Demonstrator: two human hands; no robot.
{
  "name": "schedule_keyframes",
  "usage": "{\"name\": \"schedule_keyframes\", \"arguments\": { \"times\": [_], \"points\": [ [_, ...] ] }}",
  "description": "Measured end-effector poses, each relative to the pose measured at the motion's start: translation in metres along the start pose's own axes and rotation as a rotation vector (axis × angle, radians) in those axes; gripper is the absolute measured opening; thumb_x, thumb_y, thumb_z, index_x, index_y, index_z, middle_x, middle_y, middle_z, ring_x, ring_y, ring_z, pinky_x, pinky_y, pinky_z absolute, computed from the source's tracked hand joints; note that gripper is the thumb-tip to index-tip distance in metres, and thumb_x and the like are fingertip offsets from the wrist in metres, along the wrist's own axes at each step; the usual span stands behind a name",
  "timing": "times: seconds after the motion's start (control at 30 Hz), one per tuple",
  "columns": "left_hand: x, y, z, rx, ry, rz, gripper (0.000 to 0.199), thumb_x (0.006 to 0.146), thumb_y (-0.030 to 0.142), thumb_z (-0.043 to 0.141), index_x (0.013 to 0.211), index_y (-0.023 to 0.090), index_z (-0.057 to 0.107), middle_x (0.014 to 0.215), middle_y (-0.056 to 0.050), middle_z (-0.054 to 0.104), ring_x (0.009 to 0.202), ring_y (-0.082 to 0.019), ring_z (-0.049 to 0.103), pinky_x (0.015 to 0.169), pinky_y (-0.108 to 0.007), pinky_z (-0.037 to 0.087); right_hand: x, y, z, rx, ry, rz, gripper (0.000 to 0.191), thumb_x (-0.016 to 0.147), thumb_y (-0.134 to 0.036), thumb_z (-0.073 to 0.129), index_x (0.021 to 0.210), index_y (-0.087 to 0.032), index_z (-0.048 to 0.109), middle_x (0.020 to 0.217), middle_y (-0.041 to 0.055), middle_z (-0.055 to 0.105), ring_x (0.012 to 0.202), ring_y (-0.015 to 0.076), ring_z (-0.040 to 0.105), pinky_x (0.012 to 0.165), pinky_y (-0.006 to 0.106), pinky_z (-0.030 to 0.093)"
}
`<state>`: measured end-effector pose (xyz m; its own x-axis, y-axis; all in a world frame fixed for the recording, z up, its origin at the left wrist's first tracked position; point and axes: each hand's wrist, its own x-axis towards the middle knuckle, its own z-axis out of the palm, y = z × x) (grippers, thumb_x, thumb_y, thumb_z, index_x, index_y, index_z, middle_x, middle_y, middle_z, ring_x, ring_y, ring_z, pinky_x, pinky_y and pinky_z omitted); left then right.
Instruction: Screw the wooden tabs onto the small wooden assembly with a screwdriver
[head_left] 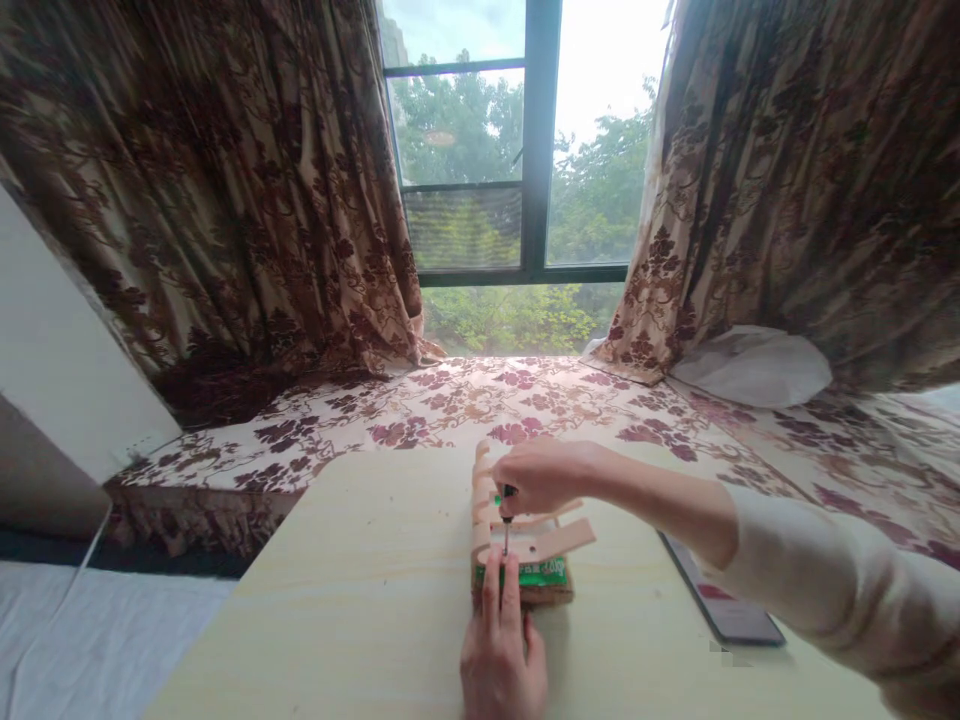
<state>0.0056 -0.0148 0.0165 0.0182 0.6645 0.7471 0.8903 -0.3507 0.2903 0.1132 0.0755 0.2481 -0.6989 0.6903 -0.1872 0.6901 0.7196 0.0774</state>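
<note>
My right hand (546, 474) is closed around the dark handle of a screwdriver (506, 538), which stands upright with its thin shaft pointing down. The tip meets a pale, wood-coloured piece (568, 541) with a curved left edge and strips reaching out to the right. Under that piece lies a green printed pack or label (551, 573), on top of a brown block (555, 595). From the near side, my left hand (504, 655) lays its stretched fingers against the piece, close beside the screwdriver tip. My right hand covers the far part of the piece.
All this sits on a pale wooden table (337, 590). A phone (724, 595) lies at the right, partly under my right forearm. Beyond the table are a ledge with floral cloth (465, 395), a white bag-like bundle (754, 365), patterned curtains (300, 200) and a window (534, 140).
</note>
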Motion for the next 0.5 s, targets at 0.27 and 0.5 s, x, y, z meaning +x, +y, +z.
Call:
{"name": "schedule_keyframes", "arguments": {
  "times": [0.27, 0.5],
  "points": [
    [0.0017, 0.0017, -0.0036, -0.017, -0.025, 0.001, 0.070, 0.076, 0.002, 0.041, 0.139, 0.024, 0.022, 0.141, -0.006, 0.038, 0.119, -0.019, 0.048, 0.084, -0.027, 0.051, -0.0029, 0.0022, 0.0010, 0.063, -0.022, -0.050, 0.029, 0.072, -0.026, 0.052, 0.095, -0.023, 0.070, 0.090, 0.0055, 0.070, 0.075, 0.0167, 0.059, 0.053, 0.024, 0.031],
    [-0.0002, 0.0002, -0.0001, 0.000, -0.007, 0.010, 0.067, 0.078, 0.004, 0.041, 0.139, 0.024, 0.024, 0.141, -0.006, 0.038, 0.121, -0.018, 0.047, 0.085, -0.027, 0.050, -0.0061, 0.0035, 0.0059, 0.053, -0.040, 0.027, 0.037, 0.074, -0.038, 0.052, 0.100, -0.019, 0.068, 0.089, 0.0104, 0.069, 0.073, 0.0202, 0.060, 0.052, 0.026, 0.031]
  ]
}}
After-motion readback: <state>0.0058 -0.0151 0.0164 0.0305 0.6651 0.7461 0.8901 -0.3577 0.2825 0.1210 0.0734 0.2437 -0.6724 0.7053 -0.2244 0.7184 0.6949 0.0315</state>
